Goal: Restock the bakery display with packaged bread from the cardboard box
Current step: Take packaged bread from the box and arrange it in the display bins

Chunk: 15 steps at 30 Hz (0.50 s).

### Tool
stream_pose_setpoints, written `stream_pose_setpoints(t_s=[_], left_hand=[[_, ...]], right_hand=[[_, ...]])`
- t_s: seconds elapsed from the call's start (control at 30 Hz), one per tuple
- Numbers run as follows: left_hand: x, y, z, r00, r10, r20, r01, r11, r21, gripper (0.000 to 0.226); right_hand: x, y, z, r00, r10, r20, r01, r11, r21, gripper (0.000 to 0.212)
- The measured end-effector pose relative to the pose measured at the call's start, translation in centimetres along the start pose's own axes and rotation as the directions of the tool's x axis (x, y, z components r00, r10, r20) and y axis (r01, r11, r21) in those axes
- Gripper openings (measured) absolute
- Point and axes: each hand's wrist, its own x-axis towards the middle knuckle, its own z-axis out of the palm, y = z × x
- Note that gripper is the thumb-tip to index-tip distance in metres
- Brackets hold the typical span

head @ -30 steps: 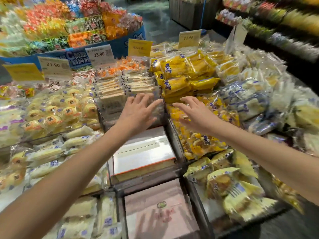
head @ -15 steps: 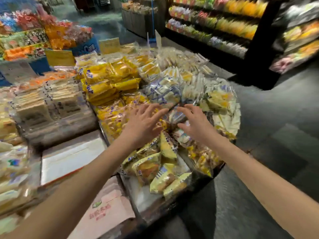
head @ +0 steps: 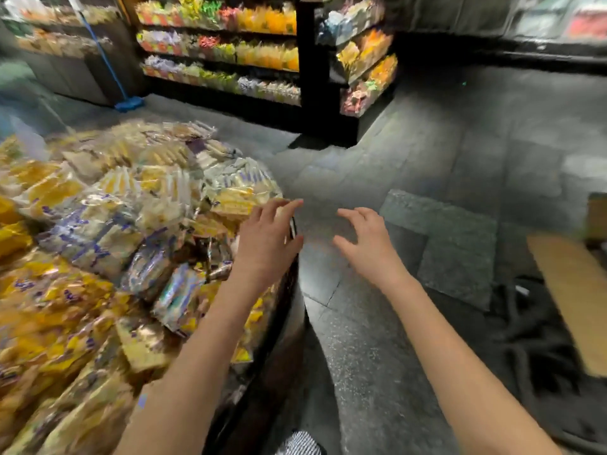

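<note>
The bakery display [head: 282, 356] is shown heaped with packaged bread [head: 115, 241]; restocking is judged well advanced. The cardboard box [head: 571, 300], blurred, is located on the floor at far right, well apart. No package is held: the left hand [head: 266, 244] and right hand [head: 368, 244] are spread, empty, by the display edge.
</note>
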Motion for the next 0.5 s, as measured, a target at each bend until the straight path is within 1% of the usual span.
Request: stream_pose_setpoints(t_s=[0.07, 0.13, 0.23, 0.3, 0.37, 0.5], left_hand=[[2.2, 2.6, 2.5, 1.000, 0.025, 0.010, -0.024, 0.997, -0.067, 0.062], [4.6, 5.2, 5.2, 0.998, 0.043, 0.052, -0.036, 0.991, -0.129, 0.066], [7.8, 9.2, 9.0, 0.992, 0.058, 0.111, -0.031, 0.973, -0.231, 0.063], [10.1, 11.9, 11.5, 0.988, 0.051, 0.149, -0.002, 0.950, -0.313, 0.056], [12.4, 14.1, 14.0, 0.982, 0.057, 0.179, 0.015, 0.927, -0.374, 0.054], [17.7, 18.4, 19.7, 0.944, 0.181, 0.275, -0.041, 0.894, -0.446, 0.051]], right_hand=[[-0.2, 3.1, -2.2, 0.990, 0.114, -0.087, -0.109, 0.992, 0.061, 0.050], [-0.6, 6.3, -4.3, 0.963, 0.226, -0.149, -0.212, 0.972, 0.106, 0.049], [-1.1, 10.9, -7.1, 0.908, 0.357, -0.219, -0.328, 0.931, 0.158, 0.050], [-1.3, 14.0, -8.9, 0.858, 0.443, -0.260, -0.400, 0.894, 0.201, 0.051], [-1.4, 16.8, -10.6, 0.798, 0.534, -0.278, -0.477, 0.843, 0.250, 0.050], [-0.3, 22.6, -13.6, 0.655, 0.684, -0.321, -0.598, 0.729, 0.334, 0.051]])
